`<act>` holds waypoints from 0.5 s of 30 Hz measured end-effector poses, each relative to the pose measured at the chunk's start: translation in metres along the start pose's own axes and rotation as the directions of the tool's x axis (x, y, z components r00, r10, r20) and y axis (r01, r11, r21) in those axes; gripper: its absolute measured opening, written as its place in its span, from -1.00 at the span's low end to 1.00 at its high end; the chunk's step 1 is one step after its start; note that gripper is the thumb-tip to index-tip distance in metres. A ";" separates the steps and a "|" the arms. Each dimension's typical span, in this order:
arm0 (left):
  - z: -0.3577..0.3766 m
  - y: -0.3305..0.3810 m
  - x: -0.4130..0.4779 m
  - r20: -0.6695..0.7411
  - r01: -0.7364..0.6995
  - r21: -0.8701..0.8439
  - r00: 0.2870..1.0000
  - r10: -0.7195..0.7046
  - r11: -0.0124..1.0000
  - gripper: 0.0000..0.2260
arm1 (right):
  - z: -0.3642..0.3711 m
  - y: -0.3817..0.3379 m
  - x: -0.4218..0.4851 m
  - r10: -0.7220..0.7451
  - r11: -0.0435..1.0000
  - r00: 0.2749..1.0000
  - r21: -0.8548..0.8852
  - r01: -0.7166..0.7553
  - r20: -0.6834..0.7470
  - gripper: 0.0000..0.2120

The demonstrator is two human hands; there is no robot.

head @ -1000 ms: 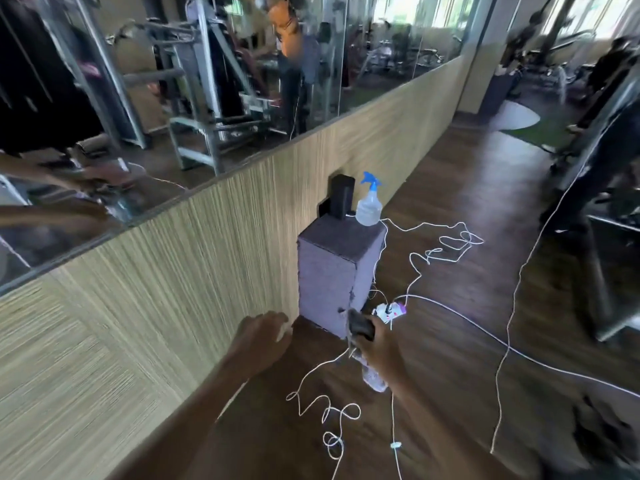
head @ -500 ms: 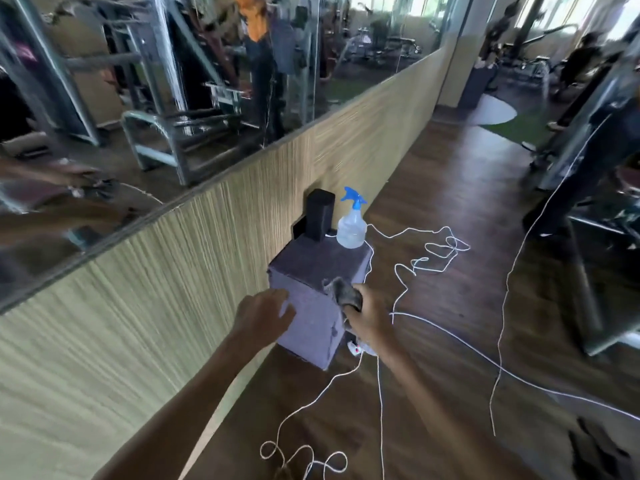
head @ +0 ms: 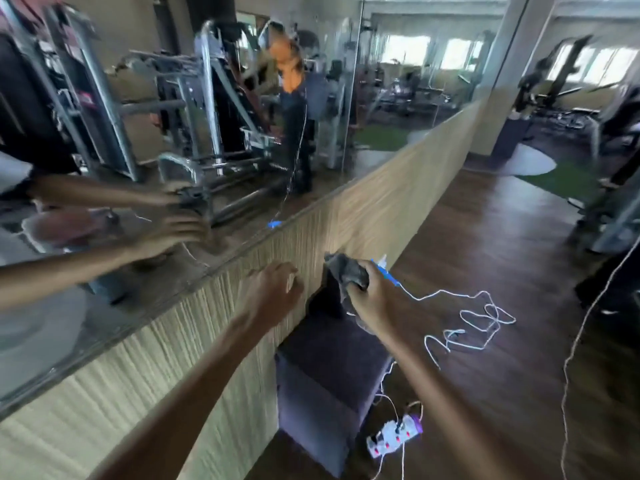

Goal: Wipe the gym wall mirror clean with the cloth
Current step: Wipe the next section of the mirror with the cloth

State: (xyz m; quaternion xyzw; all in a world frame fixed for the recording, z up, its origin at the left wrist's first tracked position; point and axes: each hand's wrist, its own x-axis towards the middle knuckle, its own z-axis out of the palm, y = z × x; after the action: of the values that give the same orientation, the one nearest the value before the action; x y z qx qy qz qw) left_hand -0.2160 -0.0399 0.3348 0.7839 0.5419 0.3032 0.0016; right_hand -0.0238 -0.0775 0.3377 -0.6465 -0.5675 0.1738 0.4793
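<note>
**Head view: cloth raised to just under the mirror's edge**

The grey cloth (head: 348,273) is bunched in the right hand (head: 374,301), whose fingers are curled tight round it, with a tail of fabric hanging below the fist. Half a second ago this hand was low at the front corner of the purple-grey padded box (head: 329,372). Now it is up in front of the striped wall panel (head: 388,209), near the lower edge of the gym wall mirror (head: 214,109) but not on the glass. The mirror also fills far more of the view than before.

The left hand (head: 275,292) has risen too, from the box front to the panel just beneath the mirror's edge. Its fingers are loosely spread and hold nothing. Motion blur hides whether the fingertips touch the panel.

The spray bottle (head: 383,268), in plain view on the box earlier, is now mostly hidden behind the right hand, with only its blue trigger and a bit of white showing. A black block (head: 330,296) at the back of the box is partly covered by the cloth and wrist.

A white cable (head: 478,317) loops over the wooden floor (head: 502,244), and a power strip (head: 394,435) lies beside the box. The reflections of both arms and the gym machines are smeared
</note>
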 end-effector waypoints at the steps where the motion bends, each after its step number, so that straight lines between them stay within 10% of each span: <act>1: -0.004 0.002 0.022 -0.061 -0.009 0.026 0.998 0.011 1.000 -0.68 | 0.000 -0.010 0.022 -0.052 0.998 0.999 0.041 0.052 -0.014 -0.70; 15: -0.132 0.056 0.239 -0.678 0.135 0.425 0.702 0.216 0.895 -0.74 | -0.039 -0.119 0.275 -0.497 0.729 0.851 0.450 0.516 -0.170 -0.66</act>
State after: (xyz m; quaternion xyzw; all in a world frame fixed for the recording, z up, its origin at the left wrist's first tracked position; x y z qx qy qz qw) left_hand -0.1773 0.0970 0.5739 0.5966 0.5365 0.4495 -0.3927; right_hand 0.0195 0.1415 0.5413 -0.3309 -0.6516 0.1591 0.6638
